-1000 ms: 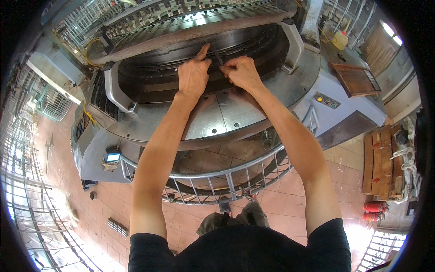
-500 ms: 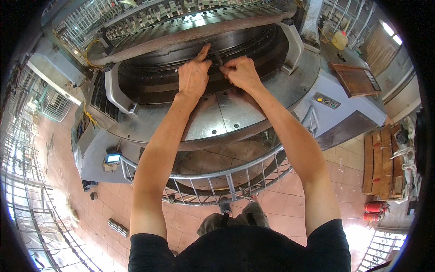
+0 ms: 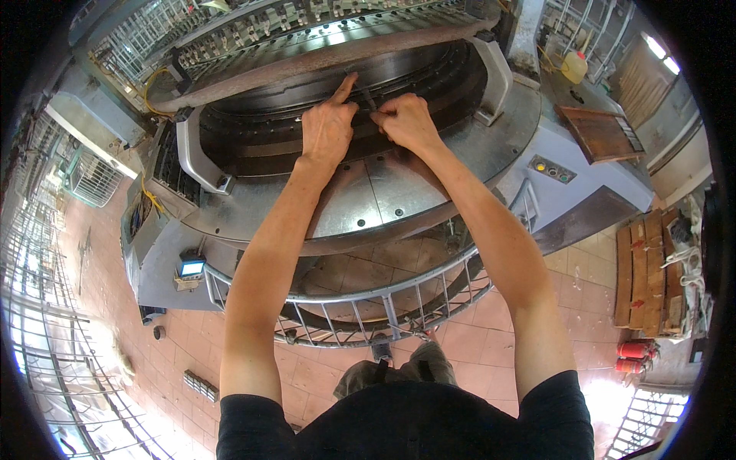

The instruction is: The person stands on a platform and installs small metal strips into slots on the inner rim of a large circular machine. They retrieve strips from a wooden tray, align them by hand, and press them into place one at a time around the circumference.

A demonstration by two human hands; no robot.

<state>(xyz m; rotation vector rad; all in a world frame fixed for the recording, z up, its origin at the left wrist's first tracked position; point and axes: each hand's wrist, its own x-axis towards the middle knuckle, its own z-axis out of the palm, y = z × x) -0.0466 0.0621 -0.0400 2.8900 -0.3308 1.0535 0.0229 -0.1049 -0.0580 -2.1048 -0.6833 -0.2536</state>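
Observation:
Both arms reach forward over a large circular knitting machine (image 3: 337, 211). My left hand (image 3: 328, 126) rests at its dark ring-shaped cylinder (image 3: 307, 88). The index finger is stretched out and its tip meets the cylinder wall; the other fingers bend loosely, with nothing visible in them. Just to the right, my right hand (image 3: 408, 123) is closed in a pinch on a slim dark metal tool (image 3: 369, 99). The tool slants up and left from the fingers toward the cylinder wall. Its exact kind is too small to make out, and its lower end is hidden in the hand.
A rusty-edged upper ring (image 3: 330, 60) overhangs the hands, held by a pale bracket (image 3: 497, 80) on the right and another (image 3: 201, 149) on the left. A curved metal guard rail (image 3: 391, 305) runs below the table. Buttons (image 3: 552, 169) and a small screen (image 3: 192, 267) flank it.
Almost nothing differs. The right hand and the slim tool have shifted very slightly; the left hand stays in place.

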